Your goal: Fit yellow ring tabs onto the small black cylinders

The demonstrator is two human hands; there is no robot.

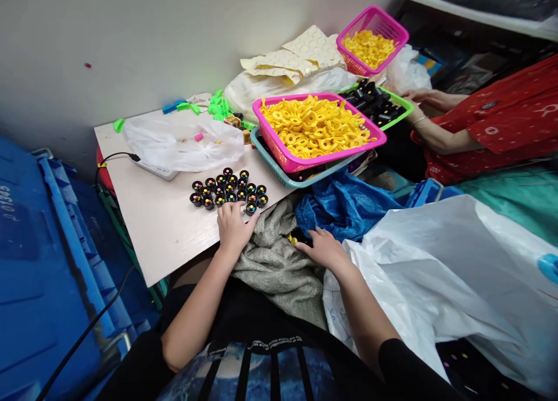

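Observation:
My left hand (235, 226) rests at the table's near edge, its fingertips at the front of a group of small round black cups (231, 197) with coloured dots inside. Thumb and fingers are spread, and I see nothing gripped. My right hand (325, 249) hovers over the mouth of a grey woven sack (279, 273) on my lap, thumb apart from the fingers. Beside that thumb, a few yellow pieces (292, 239) show in the sack's dark opening. Part of the right fingertips is hard to make out.
A pink basket of yellow ring pieces (316, 128) sits on a teal tray (288, 181). On the table (174, 232) lie a plastic bag (183, 145) and a white device (154, 169). At right are a white sack (418, 256) and a co-worker's red sleeve (510, 110); blue crates (39, 261) stand left.

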